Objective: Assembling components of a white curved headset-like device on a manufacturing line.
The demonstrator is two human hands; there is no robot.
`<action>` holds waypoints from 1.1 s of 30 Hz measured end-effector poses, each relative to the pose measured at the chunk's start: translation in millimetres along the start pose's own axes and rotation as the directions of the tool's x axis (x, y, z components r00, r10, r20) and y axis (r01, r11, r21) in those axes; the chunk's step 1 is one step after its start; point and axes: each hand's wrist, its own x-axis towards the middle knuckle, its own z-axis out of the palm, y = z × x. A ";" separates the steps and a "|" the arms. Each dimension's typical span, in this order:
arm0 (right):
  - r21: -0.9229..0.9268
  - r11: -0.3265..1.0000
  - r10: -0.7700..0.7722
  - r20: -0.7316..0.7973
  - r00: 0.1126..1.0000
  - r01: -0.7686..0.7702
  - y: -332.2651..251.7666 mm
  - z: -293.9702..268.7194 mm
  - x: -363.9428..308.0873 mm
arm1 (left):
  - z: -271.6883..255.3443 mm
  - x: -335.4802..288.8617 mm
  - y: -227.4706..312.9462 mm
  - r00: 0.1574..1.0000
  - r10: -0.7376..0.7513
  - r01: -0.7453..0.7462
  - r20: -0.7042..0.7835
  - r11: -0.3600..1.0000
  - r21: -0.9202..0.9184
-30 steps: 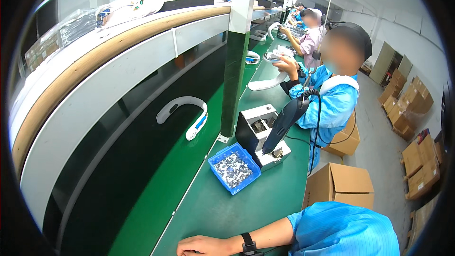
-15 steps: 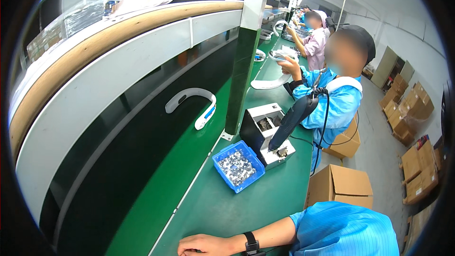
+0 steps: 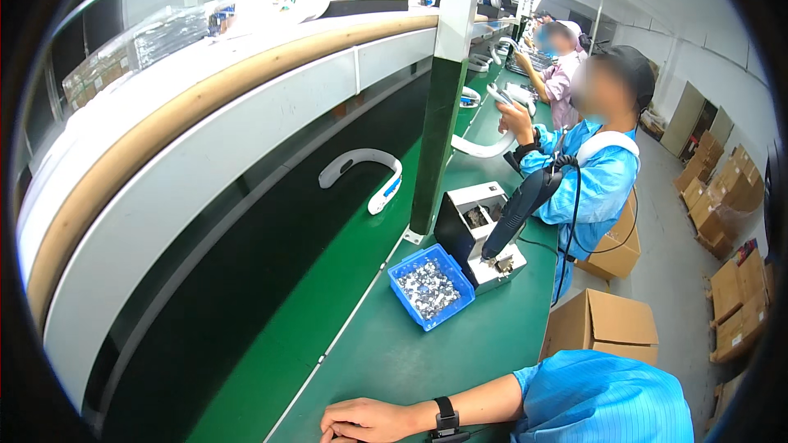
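Note:
My right hand [image 3: 365, 421] lies at the lower edge, on the green bench near its front strip. Its fingers curl downward; the fingertips are cut off or hidden, so anything inside them cannot be made out. A black band [image 3: 446, 418] circles the wrist, below a blue sleeve. My left hand is out of view. Beyond my right hand stands a blue plastic bin [image 3: 402, 293] filled with small metallic parts [image 3: 428, 289]. Behind it is a white and black box-shaped device [image 3: 484, 271] with a black handheld tool [image 3: 521, 209] leaning over it.
A white U-shaped device [image 3: 382, 160] lies on the green surface left of a post [image 3: 439, 115]. A co-worker in blue [image 3: 603, 172] holds a white curved piece [image 3: 484, 146]. Cardboard boxes [image 3: 607, 320] stand beside the bench [image 3: 492, 336]; a wooden-edged shelf [image 3: 205, 66] runs along the left.
My view has turned slightly, so the bench, bin and post sit further right in the picture. My right hand stays on the bench with curled fingers. The co-worker's hands have shifted a little.

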 end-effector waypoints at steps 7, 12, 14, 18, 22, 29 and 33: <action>-0.011 1.000 0.006 -0.010 1.000 -0.006 -3.7 3.2 0.2 | 1.0 -4.0 7.0 1.000 0.020 -0.020 0.003 0.999 -0.031; 0.026 0.998 0.060 0.029 0.998 -0.061 2.7 3.3 -1.6 | 1.2 -5.5 4.8 0.999 0.047 -0.047 0.005 0.998 -0.041; 0.034 0.993 0.110 0.078 0.991 -0.113 4.9 1.8 -2.5 | 1.5 -5.9 3.9 0.998 0.061 -0.061 0.012 0.997 -0.043; 0.007 0.996 0.084 0.048 0.995 -0.084 3.5 3.2 -2.7 | 2.4 -6.0 2.8 0.998 0.066 -0.066 0.011 0.997 -0.050; 0.015 0.997 0.071 0.020 0.997 -0.071 0.3 3.6 -1.1 | 1.6 -2.7 0.4 0.998 0.060 -0.060 0.002 0.997 -0.045; 0.007 1.000 0.009 -0.027 1.000 -0.009 -10.3 0.1 2.0 | -2.1 -0.5 2.1 0.998 -0.059 0.059 -0.002 0.998 0.006; -0.078 0.993 0.083 0.000 0.997 -0.083 -25.7 -8.6 11.3 | -1.4 2.2 -2.8 0.998 -0.065 0.065 0.000 0.995 0.071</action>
